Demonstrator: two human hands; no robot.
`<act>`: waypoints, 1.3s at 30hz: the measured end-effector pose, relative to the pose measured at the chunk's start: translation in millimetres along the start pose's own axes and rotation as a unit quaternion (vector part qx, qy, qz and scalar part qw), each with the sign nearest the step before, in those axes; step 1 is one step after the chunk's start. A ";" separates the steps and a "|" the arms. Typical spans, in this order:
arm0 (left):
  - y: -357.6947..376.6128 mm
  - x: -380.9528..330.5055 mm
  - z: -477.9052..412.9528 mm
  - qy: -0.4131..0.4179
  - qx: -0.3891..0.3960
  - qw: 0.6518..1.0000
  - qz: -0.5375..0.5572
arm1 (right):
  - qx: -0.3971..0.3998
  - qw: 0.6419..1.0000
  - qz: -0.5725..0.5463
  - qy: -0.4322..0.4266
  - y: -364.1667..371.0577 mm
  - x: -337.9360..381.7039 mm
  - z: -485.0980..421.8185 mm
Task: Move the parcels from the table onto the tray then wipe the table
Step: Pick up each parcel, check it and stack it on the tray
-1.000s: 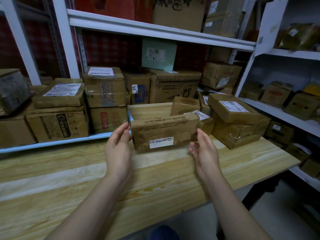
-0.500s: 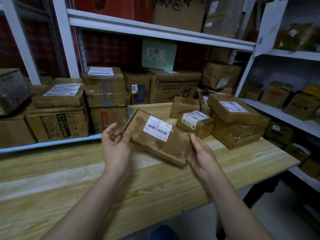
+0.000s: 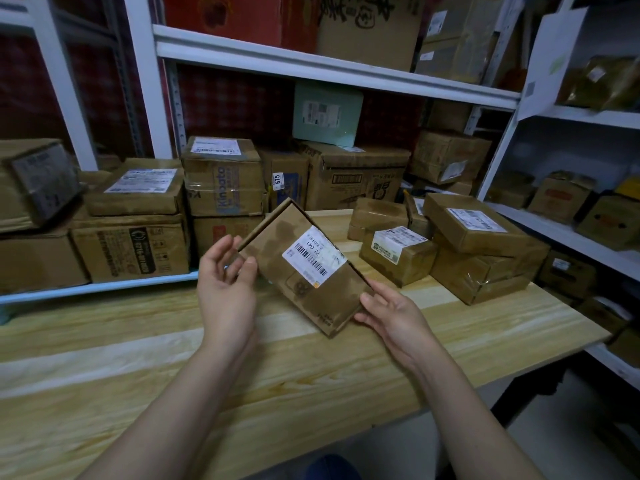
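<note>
Your hands hold a parcel (image 3: 302, 263) above the worktop (image 3: 311, 368); other parcels (image 3: 450, 244) are stacked to its right.

"72 041" on parcel (image 3: 295, 283) label
</note>
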State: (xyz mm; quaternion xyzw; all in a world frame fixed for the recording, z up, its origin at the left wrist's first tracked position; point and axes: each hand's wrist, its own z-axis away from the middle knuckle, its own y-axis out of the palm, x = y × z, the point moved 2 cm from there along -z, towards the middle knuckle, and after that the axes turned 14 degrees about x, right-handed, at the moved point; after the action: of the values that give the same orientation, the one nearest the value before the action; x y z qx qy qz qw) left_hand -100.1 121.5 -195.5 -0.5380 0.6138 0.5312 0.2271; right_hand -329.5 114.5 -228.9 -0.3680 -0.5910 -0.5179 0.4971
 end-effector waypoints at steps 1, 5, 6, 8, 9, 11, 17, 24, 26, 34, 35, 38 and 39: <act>-1.8 -2.7 -1.0 0.004 0.002 1.000 -0.004 | 0.004 1.000 0.011 0.003 3.7 0.2 -0.8; -10.4 -10.4 -5.1 0.011 -0.017 1.000 -0.012 | 0.022 0.999 -0.023 0.003 20.3 -0.3 -4.4; -13.7 -12.3 -5.7 0.010 -0.022 1.000 -0.012 | 0.028 0.999 -0.033 0.005 25.5 -0.7 -5.9; -21.6 -18.5 -5.6 0.004 -0.029 1.000 -0.010 | 0.043 0.998 -0.032 0.013 40.1 0.3 -8.5; -27.0 -23.4 -5.4 0.003 -0.033 0.999 -0.009 | 0.052 0.998 -0.025 0.016 49.4 1.0 -10.7; -39.9 -32.3 -6.2 0.003 -0.040 0.999 -0.020 | 0.072 0.997 -0.013 0.019 68.8 3.2 -14.7; -89.0 -43.2 -17.9 -0.041 -0.125 0.989 -0.068 | 0.119 0.991 -0.060 0.021 134.3 11.7 -31.2; -135.7 -28.3 -17.3 -0.256 -0.185 0.947 -0.065 | 0.148 0.984 -0.085 0.042 222.3 23.5 -54.5; -144.4 -22.1 -22.5 -0.293 -0.173 0.939 -0.048 | 0.126 0.987 -0.089 0.050 246.0 30.6 -64.1; -168.0 3.4 -49.6 -0.293 -0.149 0.944 0.018 | 0.040 0.997 -0.067 0.024 300.3 58.5 -91.8; -167.0 -4.3 -47.9 -0.292 -0.146 0.945 0.023 | 0.035 0.998 -0.053 0.011 303.4 59.0 -95.0; -169.8 -10.1 -47.2 -0.292 -0.145 0.945 0.026 | 0.006 0.998 0.054 -0.026 303.1 56.0 -98.5; -169.9 -11.6 -47.2 -0.293 -0.141 0.945 0.025 | -0.016 0.992 0.117 -0.041 300.7 52.5 -100.7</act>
State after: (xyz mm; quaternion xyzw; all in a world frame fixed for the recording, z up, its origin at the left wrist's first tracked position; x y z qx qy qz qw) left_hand 70.6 108.5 -239.2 -0.3702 0.4522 0.7518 0.3054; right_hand -35.5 69.8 -107.1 -0.4635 -0.5551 -0.4500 0.5239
